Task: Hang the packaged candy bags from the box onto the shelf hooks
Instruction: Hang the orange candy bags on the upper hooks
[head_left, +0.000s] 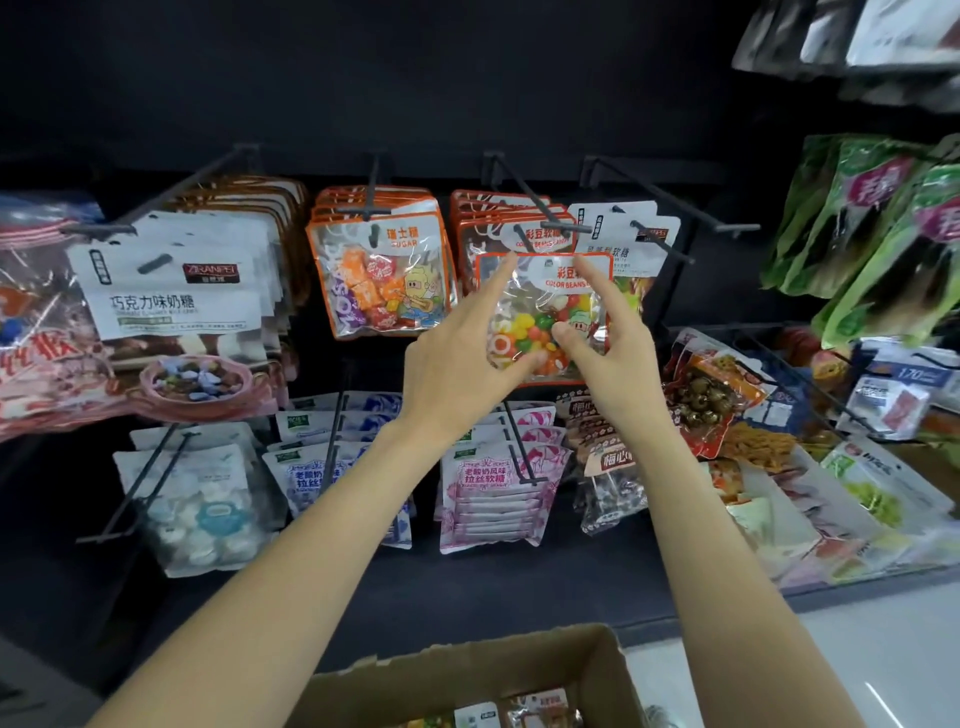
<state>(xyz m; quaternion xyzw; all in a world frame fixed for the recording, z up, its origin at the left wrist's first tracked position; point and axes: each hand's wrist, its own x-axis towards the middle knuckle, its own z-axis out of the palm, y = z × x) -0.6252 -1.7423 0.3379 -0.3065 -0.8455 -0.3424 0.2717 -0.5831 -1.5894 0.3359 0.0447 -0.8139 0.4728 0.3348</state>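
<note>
black shelf wall (415, 78), metal hooks (524, 192), cardboard box (519, 670), pale floor (883, 649)

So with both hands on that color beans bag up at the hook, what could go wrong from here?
The color beans bag is pinched only low down by the left hand and right hand, so its top could flop and miss the hook. The neighbouring white bags hang close and could get knocked.

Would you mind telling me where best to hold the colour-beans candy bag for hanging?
Probably by its two side edges, as the left hand and right hand do now, approaching from the front. The candy bag faces outward, upright, leaving its top clear for the hook.
</note>
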